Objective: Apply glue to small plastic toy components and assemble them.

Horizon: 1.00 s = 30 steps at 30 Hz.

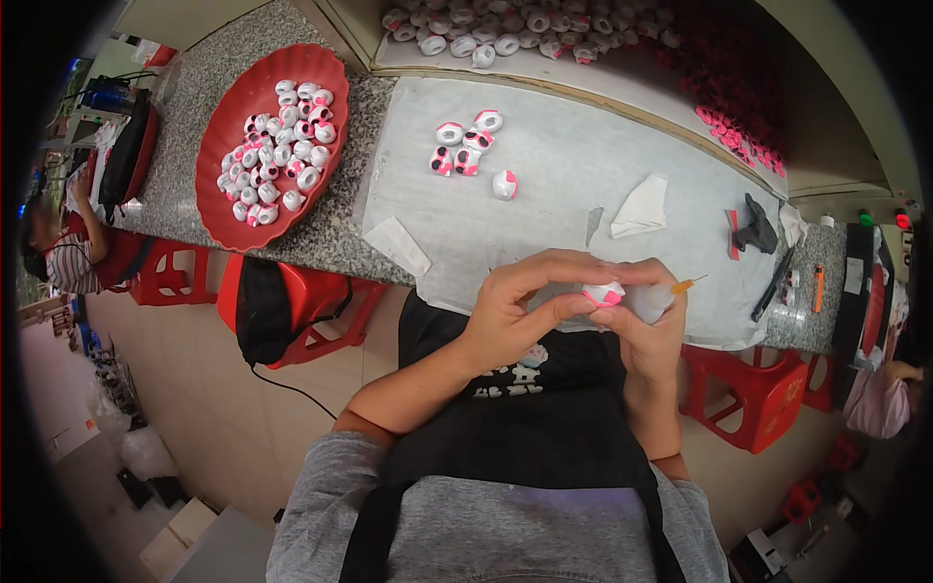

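Observation:
Above the paper's near edge I hold a small white-and-pink figurine piece [604,294] between the fingertips of both hands. My left hand [525,299] pinches it from the left with thumb and forefinger. My right hand [649,335] meets it with the thumb. The right palm and curled fingers also keep a translucent bottle [649,303] with an orange needle tip [684,287], which points away to the right. Farther off on the white paper [544,146] lie a cluster of similar pieces [467,146] and a single one [504,185].
A red scalloped tray [222,209] full of such pieces stands left on the granite counter. More white pieces and pink parts [739,138] fill the shelf behind. Paper scraps [639,206], a black crumpled cloth [753,225] and an orange pen-like tool [818,289] lie right. Red stools [748,398] stand below.

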{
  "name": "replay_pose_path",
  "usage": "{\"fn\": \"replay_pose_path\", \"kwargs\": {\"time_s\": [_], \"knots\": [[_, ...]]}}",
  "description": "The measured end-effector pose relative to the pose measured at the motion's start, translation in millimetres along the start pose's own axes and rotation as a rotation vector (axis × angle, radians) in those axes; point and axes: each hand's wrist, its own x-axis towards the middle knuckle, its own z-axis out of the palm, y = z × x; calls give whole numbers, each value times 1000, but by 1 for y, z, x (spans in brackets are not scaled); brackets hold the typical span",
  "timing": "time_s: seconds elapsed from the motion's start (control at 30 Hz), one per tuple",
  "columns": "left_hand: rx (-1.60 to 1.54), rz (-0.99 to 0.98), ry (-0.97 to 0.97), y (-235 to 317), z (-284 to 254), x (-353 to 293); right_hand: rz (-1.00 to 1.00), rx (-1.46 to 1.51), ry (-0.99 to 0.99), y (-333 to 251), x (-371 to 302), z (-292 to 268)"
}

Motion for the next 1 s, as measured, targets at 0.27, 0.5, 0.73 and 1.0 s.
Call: {"fn": "replay_pose_path", "kwargs": {"time_s": [0.27, 0.5, 0.73, 1.0], "knots": [[-21, 30, 7, -4, -4, -1, 41, 51, -15, 1, -1, 3], [-62, -31, -24, -2, -8, 1, 105, 139, -23, 3, 2, 4], [-195, -141, 72, 2, -4, -3, 101, 73, -23, 0, 6, 10], [-107, -92, 139, -1, -1, -7, 69, 78, 12, 8, 6, 16]]}}
